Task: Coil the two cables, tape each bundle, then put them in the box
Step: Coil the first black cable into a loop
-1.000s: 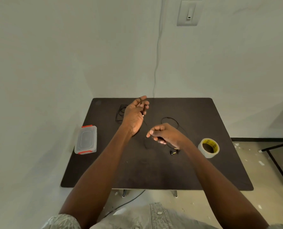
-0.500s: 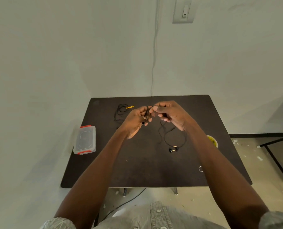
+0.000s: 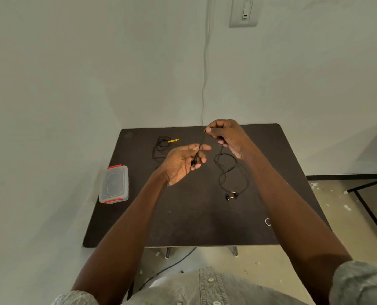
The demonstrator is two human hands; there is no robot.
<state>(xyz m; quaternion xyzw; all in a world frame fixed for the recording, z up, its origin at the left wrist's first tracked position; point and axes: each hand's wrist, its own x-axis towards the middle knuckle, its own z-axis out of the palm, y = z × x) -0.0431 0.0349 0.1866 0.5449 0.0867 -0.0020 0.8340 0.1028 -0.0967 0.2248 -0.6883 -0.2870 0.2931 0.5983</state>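
Both of my hands are up over the far half of the dark table (image 3: pixel 183 221), sharing one black earphone cable (image 3: pixel 231 170). Going from the left: well out past my left hand (image 3: pixel 183 164), near the table's left edge, lies the clear plastic box (image 3: pixel 115 184) with red clips, its lid on, one long side almost flush with that edge. Beyond my left hand, toward the far edge, lies the second black cable (image 3: pixel 160 146) in a loose tangle with a yellow tag (image 3: pixel 173 140) at its end.

My left hand is palm up, fingers curled around a short gathered length of the earphone cable. From it a taut strand runs up and right to my right hand (image 3: pixel 227 136), which pinches the cable between thumb and fingertips just short of the far edge. Below my right hand the rest of the cable hangs and loops on the tabletop, ending in the earbuds (image 3: pixel 231 195) nearer to me.

Between my forearms the dark surface is bare up to the near edge. Right of my right forearm a small white ring mark (image 3: pixel 267 222) shows on the table, near the right edge.
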